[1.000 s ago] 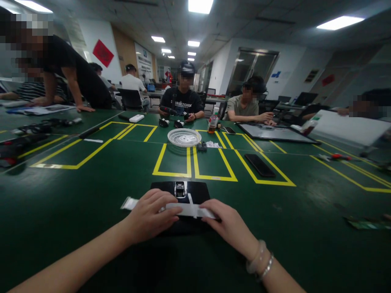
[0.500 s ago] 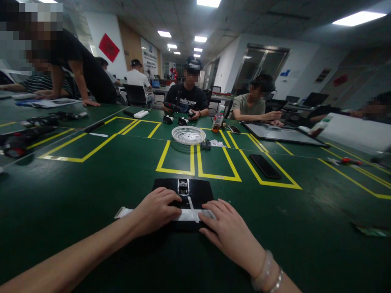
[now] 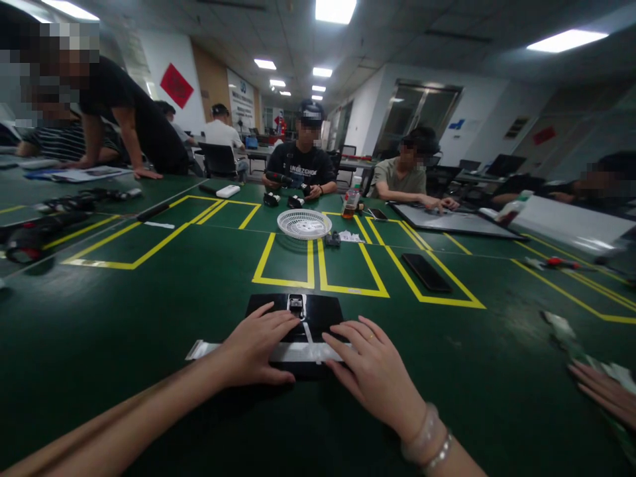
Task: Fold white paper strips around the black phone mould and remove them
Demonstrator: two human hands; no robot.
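Observation:
A flat black panel (image 3: 322, 310) lies on the green table in front of me, with a small silver-framed part (image 3: 296, 305) at its far edge. A white strip (image 3: 209, 348) runs across the panel's near side. My left hand (image 3: 256, 348) lies flat on the panel and strip, fingers spread and open. My right hand (image 3: 370, 374), with bracelets at the wrist, rests flat on the strip's right end, fingers stretched out.
Yellow tape boxes mark the table (image 3: 124, 318). A white round grille (image 3: 304, 224) sits beyond, a black phone (image 3: 426, 272) to the right. Several people sit or lean at the far side. Another person's fingers (image 3: 601, 391) and some papers appear at the right edge.
Both my hands have flattened and slid forward over the panel, fingers now stretched out. Another person's fingers have come into view at the right edge.

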